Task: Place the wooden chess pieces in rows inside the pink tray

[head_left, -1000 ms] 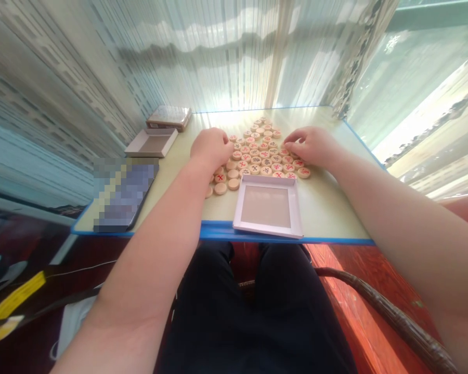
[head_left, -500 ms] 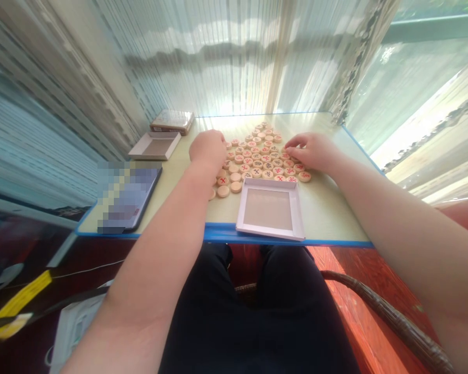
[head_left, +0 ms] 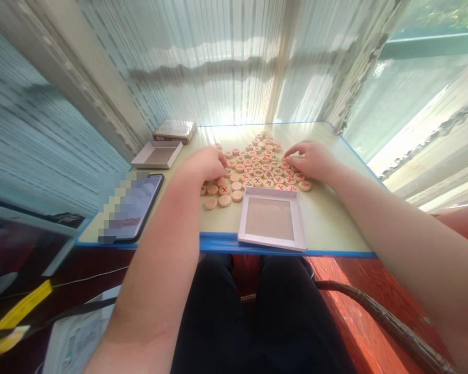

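Xiangqi pieces (head_left: 257, 169) behind a box lid (head_left: 271, 190)

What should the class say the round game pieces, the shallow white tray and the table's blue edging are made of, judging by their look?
The Chinese chess pieces look like pale wood, smooth and matte, with red and dark carved characters. The white tray looks like thin matte card with folded walls. The blue edging seems to be glossy plastic, though paint cannot be ruled out.

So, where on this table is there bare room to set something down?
Bare table lies right of the white tray, below the right hand, and a narrow strip lies between tray and left forearm. The xiangqi pieces by the left hand are crowded.
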`<move>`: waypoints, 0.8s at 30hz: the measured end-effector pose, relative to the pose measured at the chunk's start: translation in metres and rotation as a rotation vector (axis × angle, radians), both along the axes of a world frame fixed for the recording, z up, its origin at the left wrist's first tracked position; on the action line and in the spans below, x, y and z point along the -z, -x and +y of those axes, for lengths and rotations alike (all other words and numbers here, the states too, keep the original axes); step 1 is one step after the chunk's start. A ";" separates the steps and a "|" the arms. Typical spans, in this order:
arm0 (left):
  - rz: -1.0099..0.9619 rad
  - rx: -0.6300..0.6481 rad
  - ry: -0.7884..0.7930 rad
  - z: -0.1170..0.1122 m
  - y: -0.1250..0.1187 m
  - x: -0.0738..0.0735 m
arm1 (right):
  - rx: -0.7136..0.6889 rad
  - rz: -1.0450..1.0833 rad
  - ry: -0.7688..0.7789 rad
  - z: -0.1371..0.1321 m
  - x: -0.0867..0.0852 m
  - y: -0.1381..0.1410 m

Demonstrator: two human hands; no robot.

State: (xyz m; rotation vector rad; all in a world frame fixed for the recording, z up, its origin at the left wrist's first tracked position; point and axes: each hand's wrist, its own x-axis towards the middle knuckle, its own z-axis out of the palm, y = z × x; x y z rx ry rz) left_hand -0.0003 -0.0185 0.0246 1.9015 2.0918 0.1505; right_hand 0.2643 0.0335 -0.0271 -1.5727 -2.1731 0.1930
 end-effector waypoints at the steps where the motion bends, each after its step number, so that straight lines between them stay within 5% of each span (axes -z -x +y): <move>1: -0.005 -0.004 -0.002 0.000 0.000 -0.001 | -0.001 -0.002 0.002 0.000 0.000 0.000; 17: 0.043 0.045 -0.300 0.019 0.001 0.022 | 0.034 0.008 -0.004 0.002 0.000 -0.002; 24: 0.103 0.083 -0.304 0.025 -0.002 0.034 | 0.035 -0.010 0.001 0.001 0.000 -0.001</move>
